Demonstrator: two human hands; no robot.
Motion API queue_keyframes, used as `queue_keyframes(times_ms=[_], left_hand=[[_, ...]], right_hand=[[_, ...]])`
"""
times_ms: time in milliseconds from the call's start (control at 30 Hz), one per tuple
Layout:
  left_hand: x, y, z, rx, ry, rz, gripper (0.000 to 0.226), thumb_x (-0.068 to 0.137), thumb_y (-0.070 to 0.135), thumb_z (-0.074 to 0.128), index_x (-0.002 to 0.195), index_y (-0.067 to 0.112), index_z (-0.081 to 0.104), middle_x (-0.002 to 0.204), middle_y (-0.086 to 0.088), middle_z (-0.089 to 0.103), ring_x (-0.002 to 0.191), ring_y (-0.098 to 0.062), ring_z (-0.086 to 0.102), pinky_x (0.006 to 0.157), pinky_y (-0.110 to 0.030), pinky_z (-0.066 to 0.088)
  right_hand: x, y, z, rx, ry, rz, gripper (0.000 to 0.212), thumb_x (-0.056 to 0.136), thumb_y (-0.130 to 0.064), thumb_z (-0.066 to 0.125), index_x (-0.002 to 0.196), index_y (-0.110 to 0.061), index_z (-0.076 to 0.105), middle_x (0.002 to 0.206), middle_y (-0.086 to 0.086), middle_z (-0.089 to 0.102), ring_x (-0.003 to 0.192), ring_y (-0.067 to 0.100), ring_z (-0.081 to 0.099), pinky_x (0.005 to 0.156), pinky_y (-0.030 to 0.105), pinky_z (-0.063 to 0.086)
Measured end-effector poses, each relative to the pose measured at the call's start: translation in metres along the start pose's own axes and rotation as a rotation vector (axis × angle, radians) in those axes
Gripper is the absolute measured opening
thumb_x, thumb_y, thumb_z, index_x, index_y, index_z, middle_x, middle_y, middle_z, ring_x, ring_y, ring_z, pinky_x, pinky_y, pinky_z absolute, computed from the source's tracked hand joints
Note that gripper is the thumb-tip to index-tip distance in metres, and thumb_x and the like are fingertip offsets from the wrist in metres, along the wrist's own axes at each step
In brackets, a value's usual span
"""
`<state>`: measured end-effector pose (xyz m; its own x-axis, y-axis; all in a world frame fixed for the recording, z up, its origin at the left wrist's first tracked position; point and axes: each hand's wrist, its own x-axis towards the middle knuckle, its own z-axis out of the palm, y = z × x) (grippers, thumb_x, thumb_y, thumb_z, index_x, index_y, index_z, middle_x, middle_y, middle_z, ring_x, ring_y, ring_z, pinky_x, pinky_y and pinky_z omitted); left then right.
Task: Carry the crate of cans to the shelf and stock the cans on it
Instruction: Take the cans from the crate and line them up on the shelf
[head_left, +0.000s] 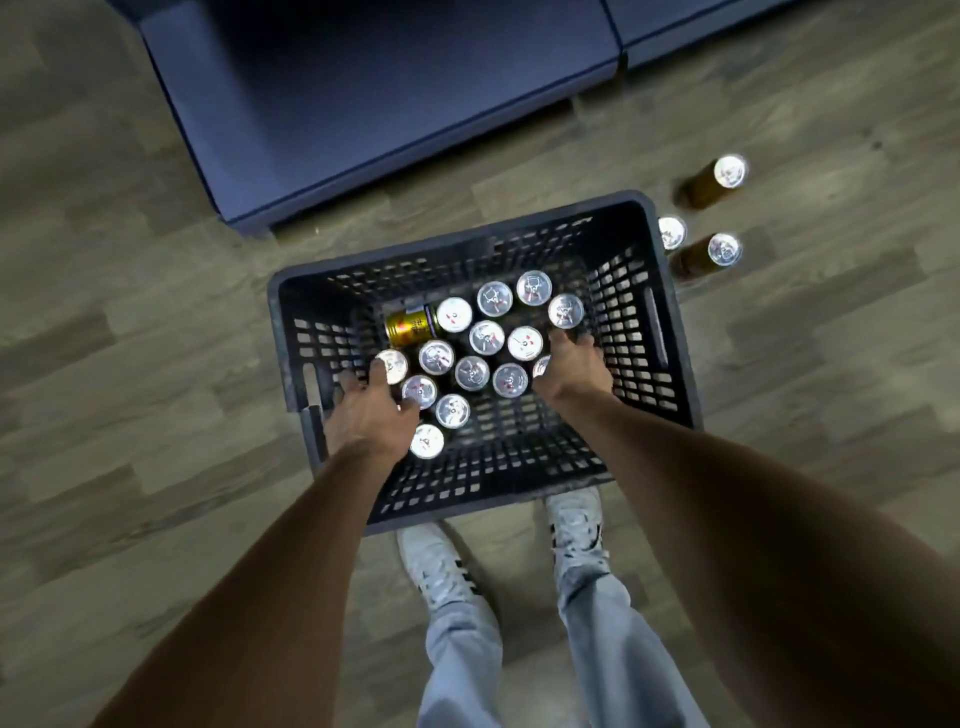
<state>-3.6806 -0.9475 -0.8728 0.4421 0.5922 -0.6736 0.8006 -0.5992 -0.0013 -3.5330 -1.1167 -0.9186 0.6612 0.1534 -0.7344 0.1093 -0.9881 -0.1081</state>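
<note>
Crate (655, 332) sits on the floor (130, 364), just in front of the person's shoes (441, 566); landmark for all below. Dark, slotted walls, slot handles on its left and right sides.

Cans (488, 338) inside: a dozen or more stand upright, silver lids up, bunched toward the far half; near half shows bare crate bottom. One gold can (413, 325) lies on its side at the far-left of the bunch.

Both arms reach down into the crate. Left hand (371, 410) is at the left edge of the bunch, fingers curled over a lid there; grip looks closed on a can, though the can body is hidden under the hand. Right hand (571, 369) is at the right of the bunch, fingers bent down around a can whose lid just peeks out beside the thumb; likely gripping it. Judgement: taking one can per hand, a way to halve the trips.

Three cans (727, 174) stand on the floor just right of the crate, outside it; one almost touches its far-right corner. Purpose unclear.

Beyond the crate, a dark blue block (363, 104), perhaps furniture or the shelf base; cannot tell. No shelf boards in view. Floor is grey-brown wood-look plank, light dim, edges of view blurred.
</note>
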Motion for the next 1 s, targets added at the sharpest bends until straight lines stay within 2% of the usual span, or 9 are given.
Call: queue_keyframes(times_ms=[67, 133, 267, 433, 533, 633, 833, 933, 1000], left_hand=[[0.013, 0.002, 0.017, 0.015, -0.026, 0.017, 0.072, 0.094, 0.052, 0.047, 0.153, 0.026, 0.015, 0.157, -0.024, 0.017, 0.139, -0.042, 0.030, 0.107, -0.050, 0.033], [0.024, 0.005, 0.029, -0.006, -0.048, 0.009, 0.077, 0.093, 0.055, 0.047, 0.154, 0.028, 0.009, 0.160, -0.024, 0.007, 0.144, -0.042, 0.021, 0.110, -0.051, 0.031], [0.033, 0.007, 0.053, 0.016, -0.053, -0.023, 0.080, 0.091, 0.055, 0.051, 0.153, 0.028, 0.008, 0.160, -0.025, 0.005, 0.144, -0.043, 0.017, 0.109, -0.054, 0.032], [0.066, 0.013, 0.065, 0.022, -0.024, -0.027, 0.084, 0.091, 0.052, 0.055, 0.155, 0.026, 0.008, 0.159, -0.028, 0.004, 0.146, -0.044, 0.014, 0.112, -0.053, 0.031], [0.083, 0.016, 0.079, 0.020, -0.012, -0.015, 0.083, 0.091, 0.053, 0.054, 0.154, 0.026, 0.009, 0.159, -0.027, 0.008, 0.144, -0.043, 0.018, 0.111, -0.053, 0.031], [0.086, 0.028, 0.098, 0.021, -0.023, 0.042, 0.079, 0.091, 0.048, 0.053, 0.154, 0.025, 0.012, 0.156, -0.027, 0.016, 0.140, -0.043, 0.028, 0.107, -0.054, 0.037], [0.093, 0.047, 0.115, 0.016, -0.001, 0.101, 0.068, 0.090, 0.036, 0.054, 0.148, 0.019, 0.023, 0.153, -0.029, 0.019, 0.133, -0.043, 0.035, 0.101, -0.048, 0.039], [0.093, 0.046, 0.123, 0.013, 0.016, 0.095, 0.065, 0.090, 0.033, 0.054, 0.146, 0.018, 0.025, 0.151, -0.028, 0.023, 0.128, -0.042, 0.040, 0.098, -0.048, 0.041], [0.089, 0.045, 0.127, 0.022, 0.006, 0.098, 0.066, 0.090, 0.033, 0.055, 0.147, 0.019, 0.025, 0.151, -0.028, 0.023, 0.128, -0.043, 0.040, 0.099, -0.048, 0.041]], right_hand=[[0.011, 0.013, 0.015, -0.018, -0.029, 0.034, 0.058, 0.086, -0.022, 0.069, 0.137, -0.020, 0.041, 0.142, 0.015, 0.037, 0.130, 0.035, 0.043, 0.096, 0.045, 0.047], [0.018, 0.018, 0.027, -0.035, -0.056, 0.035, 0.063, 0.084, -0.028, 0.073, 0.136, -0.021, 0.039, 0.141, 0.016, 0.037, 0.128, 0.035, 0.043, 0.095, 0.045, 0.048], [0.029, 0.027, 0.043, -0.065, -0.096, 0.025, 0.067, 0.082, -0.034, 0.077, 0.135, -0.021, 0.039, 0.143, 0.017, 0.036, 0.128, 0.034, 0.044, 0.095, 0.046, 0.051], [0.068, 0.024, 0.043, -0.057, -0.024, 0.035, 0.058, 0.087, -0.016, 0.068, 0.138, -0.020, 0.040, 0.142, 0.015, 0.037, 0.127, 0.032, 0.043, 0.098, 0.046, 0.049], [0.085, 0.013, 0.052, -0.072, -0.017, 0.027, 0.051, 0.090, -0.016, 0.063, 0.136, -0.017, 0.041, 0.141, 0.015, 0.038, 0.129, 0.032, 0.041, 0.094, 0.045, 0.048], [0.086, 0.011, 0.071, -0.070, -0.038, 0.036, 0.055, 0.090, -0.017, 0.064, 0.138, -0.014, 0.037, 0.141, 0.016, 0.039, 0.130, 0.032, 0.041, 0.091, 0.043, 0.048], [0.087, 0.017, 0.104, -0.084, 0.048, 0.047, 0.059, 0.086, -0.013, 0.068, 0.137, -0.011, 0.037, 0.141, 0.015, 0.041, 0.130, 0.031, 0.040, 0.090, 0.041, 0.049], [0.090, 0.024, 0.111, -0.035, 0.047, 0.099, 0.061, 0.084, -0.007, 0.068, 0.135, -0.015, 0.036, 0.132, 0.016, 0.047, 0.121, 0.032, 0.050, 0.078, 0.038, 0.047], [0.089, 0.027, 0.113, -0.040, 0.083, 0.090, 0.058, 0.085, -0.006, 0.066, 0.134, -0.016, 0.038, 0.125, 0.016, 0.053, 0.113, 0.034, 0.057, 0.076, 0.038, 0.046]])
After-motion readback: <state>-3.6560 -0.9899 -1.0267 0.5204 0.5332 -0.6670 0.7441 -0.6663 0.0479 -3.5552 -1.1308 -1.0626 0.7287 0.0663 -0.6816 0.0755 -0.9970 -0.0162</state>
